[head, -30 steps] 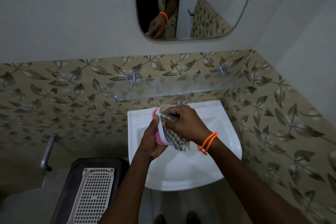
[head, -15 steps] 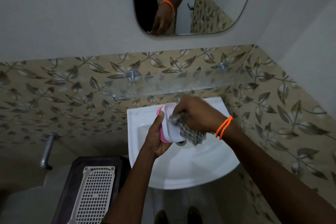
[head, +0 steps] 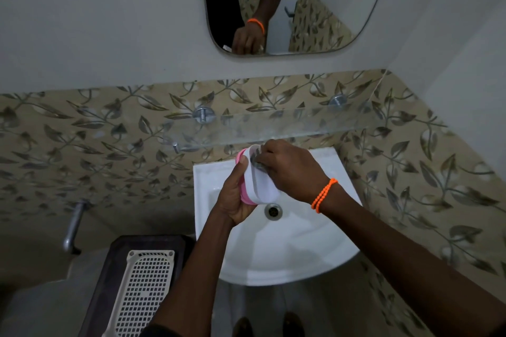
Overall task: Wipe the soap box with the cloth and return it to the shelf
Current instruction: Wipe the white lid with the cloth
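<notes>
White and pink box: the oval plastic soap box (head: 258,180) is up in the air over the white sink (head: 287,249), so any drips would likely fall in the bowl.
Left hand: the left hand (head: 232,197) wraps around the pink side of the box from below, fingers closed tight on it. This looks like a way to keep the box from slipping while it gets rubbed.
Right hand: the right hand (head: 290,169) presses down on the top end of the box, fingers bunched on the grey checked cloth (head: 257,163).
Cloth: only a small bit peeks out from under the fingers; the rest is hidden.
Box tilt: it leans on its edge, white face turned to the rubbing hand.
Shelf: the clear glass shelf (head: 273,126) on the leafy wall sits just above the hands, near enough to put the box back.
Job: wiping looks not yet done.
</notes>
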